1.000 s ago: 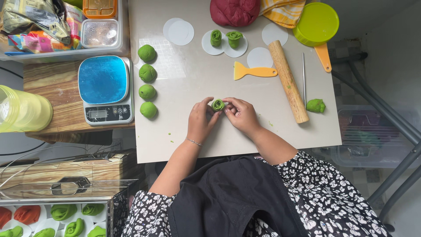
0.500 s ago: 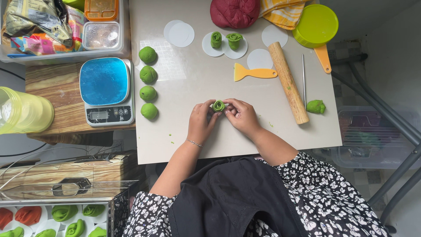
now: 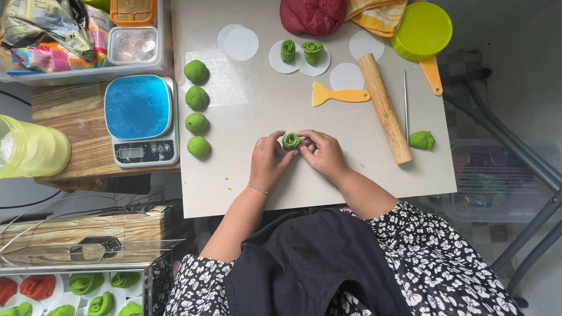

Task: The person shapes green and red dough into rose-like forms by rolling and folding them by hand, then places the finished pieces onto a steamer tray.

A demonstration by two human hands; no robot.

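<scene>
- Left hand (image 3: pixel 266 162) and right hand (image 3: pixel 321 153) meet at the near middle of the white board (image 3: pixel 263 111); their fingertips close narrowly round a small green dough roll (image 3: pixel 290 140), pinched from both sides, just above the board.
- Risk: the roll looks soft, and a tighter pinch could flatten its spiral or tear the outer layer.
- Risk: the wooden rolling pin (image 3: pixel 384 107), just right of the hands, lies unblocked; a nudge from the right forearm could set it rolling toward the green dough scrap (image 3: pixel 421 140) beyond it.
- Left of the hands, four green dough balls (image 3: pixel 197 108) stand in a line along the board's left edge, beside the blue-topped scale (image 3: pixel 140 120); a sweep of the left elbow could push one off.
- Farther up the board, two finished green rolls (image 3: pixel 300 51) rest on white paper rounds.
- Hidden: the underside of the held roll and most fingertips cover each other; whether the roll touches the board cannot be told.
- Cut off: the red dough lump (image 3: pixel 312 14) at the board's far edge.
</scene>
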